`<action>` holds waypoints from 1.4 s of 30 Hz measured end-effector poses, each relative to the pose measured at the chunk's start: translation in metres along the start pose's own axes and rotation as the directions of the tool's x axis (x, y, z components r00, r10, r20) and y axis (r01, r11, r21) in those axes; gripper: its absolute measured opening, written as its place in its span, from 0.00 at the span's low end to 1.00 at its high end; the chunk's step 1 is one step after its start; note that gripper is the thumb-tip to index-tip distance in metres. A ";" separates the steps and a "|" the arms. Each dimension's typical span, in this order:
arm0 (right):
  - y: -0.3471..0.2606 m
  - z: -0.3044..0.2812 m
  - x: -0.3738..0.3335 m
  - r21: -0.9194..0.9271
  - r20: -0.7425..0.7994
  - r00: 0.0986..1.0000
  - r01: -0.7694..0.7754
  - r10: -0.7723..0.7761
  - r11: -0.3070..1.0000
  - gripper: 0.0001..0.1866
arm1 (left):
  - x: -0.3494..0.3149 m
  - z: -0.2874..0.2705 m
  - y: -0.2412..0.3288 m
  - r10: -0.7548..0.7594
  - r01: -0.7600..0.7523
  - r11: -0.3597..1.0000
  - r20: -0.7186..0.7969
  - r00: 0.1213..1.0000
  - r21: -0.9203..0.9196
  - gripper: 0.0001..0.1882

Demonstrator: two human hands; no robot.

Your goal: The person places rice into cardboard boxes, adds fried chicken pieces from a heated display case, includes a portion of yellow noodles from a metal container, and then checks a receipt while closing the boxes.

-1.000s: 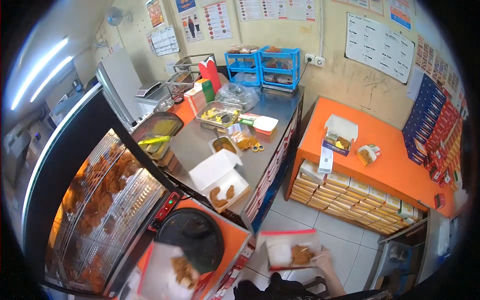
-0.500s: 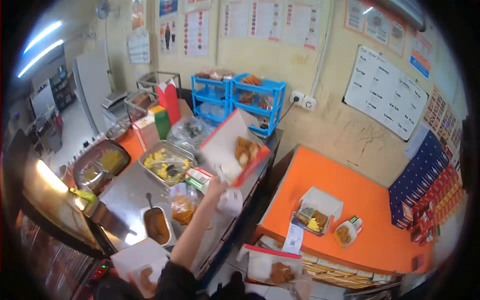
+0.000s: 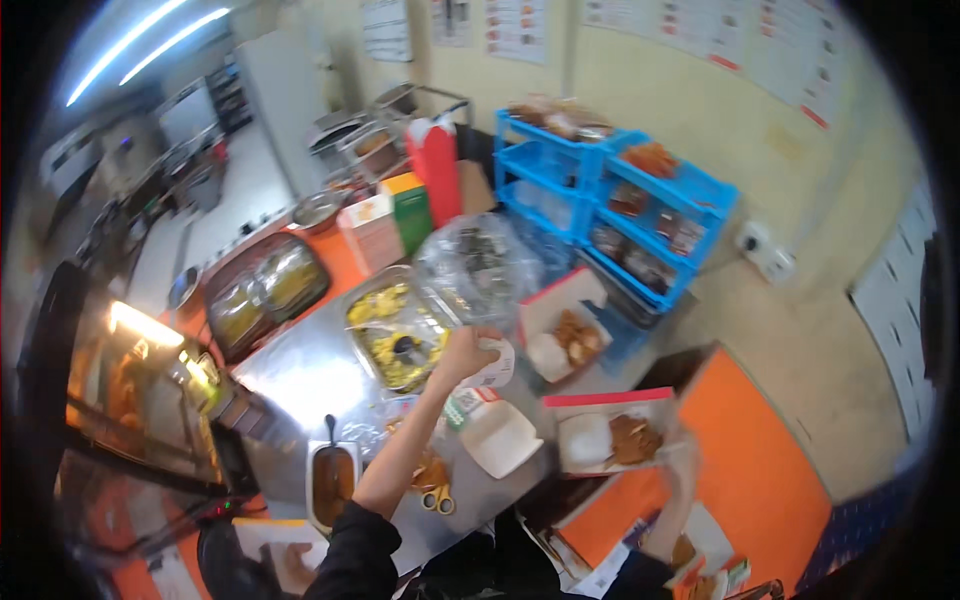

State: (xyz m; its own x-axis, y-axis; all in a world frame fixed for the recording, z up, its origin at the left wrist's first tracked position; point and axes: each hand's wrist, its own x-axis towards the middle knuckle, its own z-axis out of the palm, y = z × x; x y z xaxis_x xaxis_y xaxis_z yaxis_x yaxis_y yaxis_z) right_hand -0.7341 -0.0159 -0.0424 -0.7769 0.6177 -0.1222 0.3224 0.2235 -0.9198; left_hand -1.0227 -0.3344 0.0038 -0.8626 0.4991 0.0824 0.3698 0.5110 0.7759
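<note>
My left hand [image 3: 466,354] is closed on a curled white paper slip [image 3: 493,368] with print on it, above the steel counter. Blurred by motion, my right hand [image 3: 682,462] grips the right end of an open takeaway box [image 3: 632,396] with a red edge. In that box lie a white wrapped mound, which looks like rice, and a piece of fried chicken [image 3: 637,440]. Another open box [image 3: 563,290] with similar food rests farther back on the counter. Just below my left hand is an empty-looking white paper carton [image 3: 500,440] with a green and red end.
A metal tray of yellow food [image 3: 383,301] sits left of my hand. Nearer stand a sauce pan [image 3: 333,483] with a ladle and yellow-handled scissors [image 3: 438,500]. Blue racks [image 3: 650,225] rise behind; an orange table [image 3: 750,430] is at right, a lit warming cabinet [image 3: 150,400] at left.
The box my left hand held now rests at the back of the counter, and that hand holds the paper slip. My right hand has raised its box beside the counter. The view has swung left.
</note>
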 end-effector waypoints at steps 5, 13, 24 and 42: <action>0.106 0.046 0.185 0.057 0.142 0.919 0.362 -0.367 0.930 0.10 | -0.084 -0.156 0.028 0.013 0.248 0.873 -0.528 0.849 0.420 0.16; -0.191 0.281 0.037 0.014 0.452 0.663 0.664 -0.596 0.748 0.10 | -0.158 -0.210 -0.080 -0.390 0.680 0.430 -0.557 0.733 0.594 0.12; -0.131 0.475 0.052 -0.195 0.530 0.479 0.872 -0.700 0.449 0.31 | -0.062 -0.125 -0.183 -0.482 0.548 0.807 -0.291 0.826 0.220 0.19; -0.207 0.572 0.115 -0.497 0.804 0.539 0.841 -0.250 0.216 0.34 | -0.062 -0.106 -0.208 -0.495 0.475 0.865 -0.416 0.762 -0.159 0.14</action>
State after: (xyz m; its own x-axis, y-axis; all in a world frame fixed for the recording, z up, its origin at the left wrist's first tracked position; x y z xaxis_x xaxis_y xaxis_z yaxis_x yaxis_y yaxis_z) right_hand -1.1997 -0.4220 -0.0792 -0.9345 -0.3291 -0.1358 -0.3149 0.9420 -0.1159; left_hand -1.0827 -0.5463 -0.0966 -0.9846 -0.1639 -0.0610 -0.1448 0.5685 0.8098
